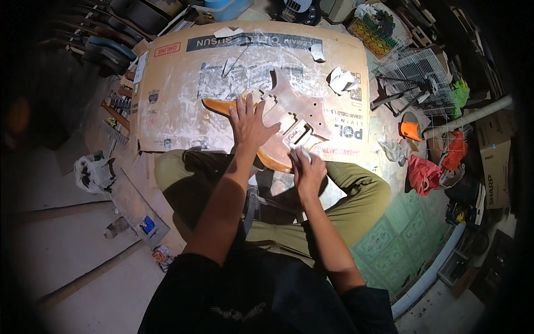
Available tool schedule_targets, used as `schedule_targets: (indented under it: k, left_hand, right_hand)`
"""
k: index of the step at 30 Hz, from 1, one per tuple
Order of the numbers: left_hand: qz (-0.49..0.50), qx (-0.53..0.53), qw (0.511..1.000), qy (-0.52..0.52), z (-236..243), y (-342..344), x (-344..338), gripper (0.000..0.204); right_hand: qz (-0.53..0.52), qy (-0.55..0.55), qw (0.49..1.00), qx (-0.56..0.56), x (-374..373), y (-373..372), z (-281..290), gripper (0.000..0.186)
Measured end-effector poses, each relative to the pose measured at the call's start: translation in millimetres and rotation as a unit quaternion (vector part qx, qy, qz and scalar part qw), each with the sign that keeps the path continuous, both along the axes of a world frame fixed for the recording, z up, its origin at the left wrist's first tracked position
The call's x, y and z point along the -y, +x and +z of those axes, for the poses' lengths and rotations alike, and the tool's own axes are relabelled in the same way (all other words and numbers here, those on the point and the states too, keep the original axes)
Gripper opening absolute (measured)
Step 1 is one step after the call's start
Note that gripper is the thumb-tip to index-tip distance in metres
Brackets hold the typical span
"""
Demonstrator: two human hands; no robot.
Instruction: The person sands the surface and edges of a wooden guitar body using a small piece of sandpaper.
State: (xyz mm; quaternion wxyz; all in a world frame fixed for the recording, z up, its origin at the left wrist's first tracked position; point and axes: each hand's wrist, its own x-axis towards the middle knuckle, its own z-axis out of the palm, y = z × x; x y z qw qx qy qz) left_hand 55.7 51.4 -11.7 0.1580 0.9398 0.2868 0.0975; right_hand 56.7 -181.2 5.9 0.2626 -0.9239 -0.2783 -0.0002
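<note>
An electric guitar body [267, 158] lies flat on dusty cardboard [167, 78], its top pale pink-grey, its edges orange, with routed cavities. My left hand [249, 127] rests on its left part with the fingers spread. My right hand [309, 173] is curled round a small pale pad [302, 155], perhaps folded sandpaper, at the body's lower edge. Crumpled white paper [342, 81] and a smaller paper piece [317, 54] lie to the right on the cardboard. A thin dark wire-like loop [227, 69] lies behind the body.
My crossed legs [361, 197] are at the cardboard's near edge. At right stand wire racks [411, 72], an orange item [410, 131], red bags [421, 175] and a cardboard box [494, 161]. At left are a plastic bag [94, 173] and dark items [105, 50]; a blue bin [217, 8] sits behind.
</note>
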Motion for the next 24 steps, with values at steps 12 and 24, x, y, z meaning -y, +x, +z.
schedule_targets:
  k: [12, 24]
  left_hand:
    - [-0.033, -0.083, 0.995, -0.042, 4.1, 9.7, -14.4, 0.095]
    - [-0.050, -0.188, 0.976, -0.100, 10.1, 15.5, -21.4, 0.127]
  right_hand:
    - [0.008, 0.023, 1.000, 0.004, 12.8, -6.7, -3.3, 0.053]
    - [-0.001, 0.004, 1.000, -0.031, 15.6, -14.2, 7.3, 0.043]
